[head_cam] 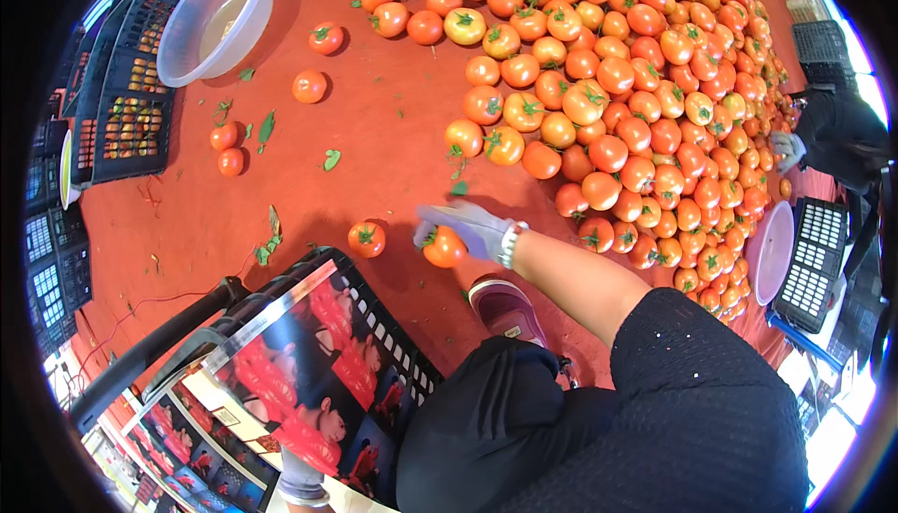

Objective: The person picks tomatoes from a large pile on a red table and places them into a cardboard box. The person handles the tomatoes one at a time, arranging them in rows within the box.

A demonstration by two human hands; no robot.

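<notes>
My right hand, in a pale glove with a beaded bracelet at the wrist, holds an orange-red tomato above the red floor covering. Left of it a single tomato lies on the floor. A large pile of tomatoes, many with green calyxes, spreads beyond and to the right. My left hand, gloved too, shows only partly at the bottom; its fingers are hidden behind a sheet with printed pictures, which lies against a black plastic crate. What that hand grips cannot be seen.
A translucent plastic basin and black crates holding tomatoes stand at the upper left. Several loose tomatoes and leaves lie on the floor. On the right are a co-worker's gloved hand, a pink basin and a black crate.
</notes>
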